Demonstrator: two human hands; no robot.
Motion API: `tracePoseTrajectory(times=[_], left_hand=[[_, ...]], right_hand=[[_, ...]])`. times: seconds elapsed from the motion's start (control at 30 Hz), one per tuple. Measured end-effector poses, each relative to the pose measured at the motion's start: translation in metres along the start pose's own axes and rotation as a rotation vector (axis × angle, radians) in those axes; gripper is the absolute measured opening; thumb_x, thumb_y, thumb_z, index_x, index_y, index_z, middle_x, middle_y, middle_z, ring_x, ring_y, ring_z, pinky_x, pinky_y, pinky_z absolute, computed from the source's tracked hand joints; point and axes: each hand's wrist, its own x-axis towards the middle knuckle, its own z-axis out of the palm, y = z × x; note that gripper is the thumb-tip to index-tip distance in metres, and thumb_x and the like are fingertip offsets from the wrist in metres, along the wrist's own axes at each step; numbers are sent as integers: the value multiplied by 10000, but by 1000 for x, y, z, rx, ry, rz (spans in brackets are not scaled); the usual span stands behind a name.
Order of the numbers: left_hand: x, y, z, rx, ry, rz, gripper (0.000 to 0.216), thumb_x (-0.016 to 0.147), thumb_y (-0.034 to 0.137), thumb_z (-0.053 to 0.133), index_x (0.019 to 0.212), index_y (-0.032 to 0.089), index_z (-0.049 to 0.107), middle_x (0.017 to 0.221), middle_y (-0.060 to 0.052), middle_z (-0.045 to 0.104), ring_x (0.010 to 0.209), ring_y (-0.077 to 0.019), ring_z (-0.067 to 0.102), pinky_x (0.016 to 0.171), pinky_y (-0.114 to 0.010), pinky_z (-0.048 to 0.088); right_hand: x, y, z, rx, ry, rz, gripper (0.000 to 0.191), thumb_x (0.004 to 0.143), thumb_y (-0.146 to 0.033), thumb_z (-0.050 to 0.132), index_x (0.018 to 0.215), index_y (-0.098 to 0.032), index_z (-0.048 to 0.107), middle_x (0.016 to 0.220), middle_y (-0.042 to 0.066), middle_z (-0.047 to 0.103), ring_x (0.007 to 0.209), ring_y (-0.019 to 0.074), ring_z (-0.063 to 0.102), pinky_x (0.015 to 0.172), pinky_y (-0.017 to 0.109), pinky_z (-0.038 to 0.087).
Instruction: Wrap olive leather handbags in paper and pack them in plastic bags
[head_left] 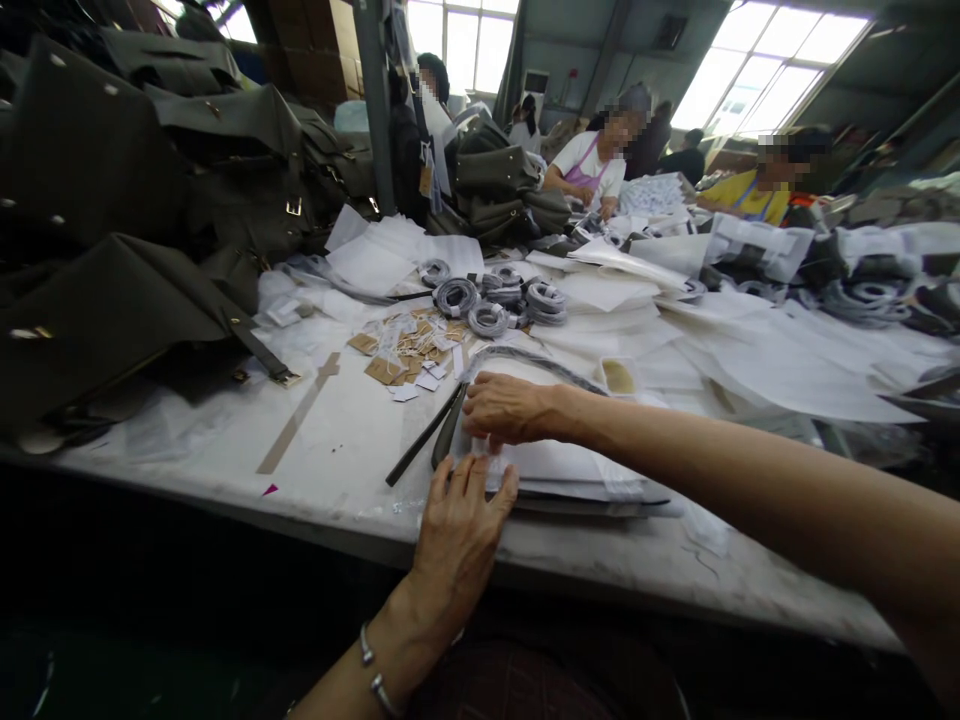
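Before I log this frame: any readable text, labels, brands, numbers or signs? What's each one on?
Readable text: none.
Brown tags: too small and blurred; can't tell if printed.
White slips next to them: same.
Hanging tag further back: too small and blurred.
Dark bags: no lettering I can make out.
White packet in work: no lettering I can make out.

Dark bags [127,310] are lying heaped well left of the left hand [465,520].
Brown tags [386,371] are lying scattered beyond and left of the right hand [510,408]; wrapped coils [546,305] are resting farther past it, white sheets [817,350] are overlapping beyond it to the right, and a person in a lilac apron [592,172] is showing well behind these.
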Motion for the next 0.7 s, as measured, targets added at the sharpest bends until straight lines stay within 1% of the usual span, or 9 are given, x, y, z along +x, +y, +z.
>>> tracePoseTrajectory(times=[0.07,0.13,0.23,0.3,0.37,0.47,0.53,0.6,0.7], left_hand=[[0,-1,-1,7,-18,7,470,899,127,541,1348,264,528,1258,-116,619,1182,-279,585,1039,-496,456],[0,-1,-2,9,-25,8,473,899,119,540,1349,266,523,1257,-115,619,1187,-278,582,1037,-499,456],[-1,-1,-2,5,-19,6,474,900,109,536,1347,266,520,1257,-114,616,1189,-274,578,1034,-502,455],[-1,-1,-2,4,-15,12,475,900,104,535,1346,267,519,1254,-112,616,1189,-271,574,1037,-502,452],[-1,-1,-1,13,-5,19,483,897,97,534,1349,264,516,1255,-112,615,1188,-270,572,1037,-500,451],[0,-2,0,42,12,25,499,890,83,533,1358,256,512,1251,-120,619,1173,-271,579,1023,-492,459],[0,-2,1,55,17,33,501,884,78,540,1350,260,523,1245,-120,623,1166,-273,583,1017,-492,461],[0,-2,2,55,23,39,502,876,72,547,1337,273,538,1244,-112,625,1167,-272,583,1020,-492,456],[0,-4,4,55,50,38,527,867,52,538,1339,286,542,1233,-102,632,1159,-261,588,1025,-482,449]], right_hand=[[-13,7,6,-32,154,93,123,844,-258,703,926,-166,698,961,73,702,936,221,584,833,345,345],[-29,10,12,-2,315,269,162,825,-227,727,963,-154,686,993,88,691,945,229,581,853,354,349],[-51,1,23,187,563,504,135,825,-259,750,916,-173,699,935,65,699,890,209,601,840,336,373],[-60,-14,33,319,666,539,95,853,-281,728,869,-189,713,870,45,711,850,192,621,834,324,390],[-62,-32,46,391,670,489,78,875,-268,701,877,-195,728,856,44,727,838,185,642,845,321,405],[-58,-49,62,400,572,435,105,902,-220,643,941,-198,738,947,63,745,906,195,659,910,350,410],[-55,-52,68,374,541,497,145,905,-235,636,1010,-212,732,1057,72,738,1057,233,632,1020,423,358],[-53,-53,69,364,553,605,216,909,-278,639,1102,-215,708,1138,78,721,1190,268,573,1101,490,276],[-51,-56,69,404,578,677,284,960,-311,562,1199,-193,662,1180,89,708,1246,249,544,1126,466,273]])
